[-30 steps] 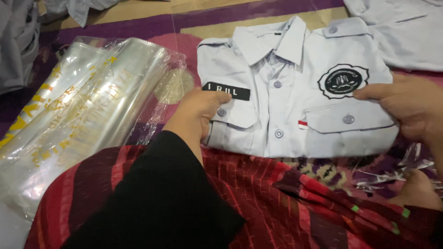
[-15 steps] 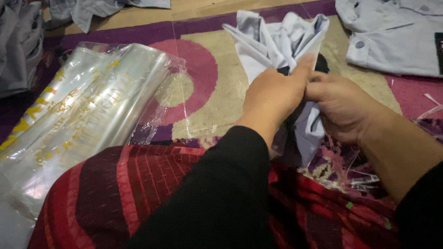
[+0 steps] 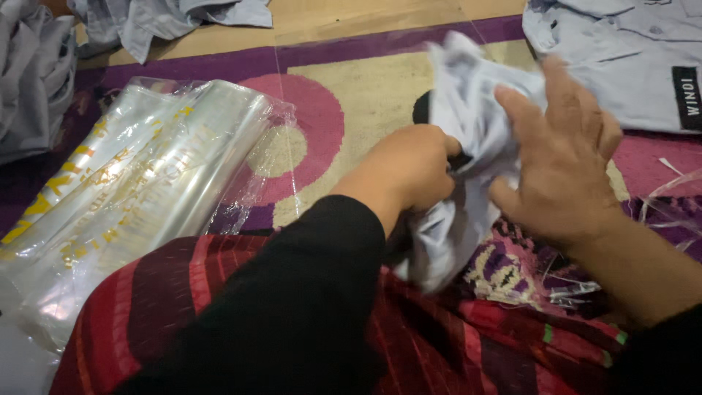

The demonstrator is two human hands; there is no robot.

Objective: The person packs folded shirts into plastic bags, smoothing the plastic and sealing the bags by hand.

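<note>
In the middle of the frame the left hand [image 3: 409, 172] is closed into a fist around a bunched pale grey-white shirt [image 3: 468, 146], fingers curled tight into the cloth. The right hand [image 3: 563, 164] lies against the same shirt from the right, fingers spread and mostly flat, pressing more than gripping; whether its thumb pinches any fabric behind, I cannot tell. The shirt is held upright and crumpled between the two hands, its lower end hanging down to the red striped cloth [image 3: 219, 292] over the person's lap, with a dark patch showing at its upper left edge.

At left lies a stack of clear plastic bags [image 3: 139, 190] with yellow print, resting partly on the purple, pink and tan rug [image 3: 344, 95]. In the upper right corner another grey shirt [image 3: 621, 58] lies flat, and more grey garments [image 3: 168, 18] are heaped along the top left.

The worry, as I see it, is the fold. With one hand clenched and the other only pressing, the cloth could slip and open out, leaving creases, and the hanging end could drag on the lap. The loose strips of clear plastic [image 3: 665, 197] at lower right sit near the right wrist and might catch in the fabric.
</note>
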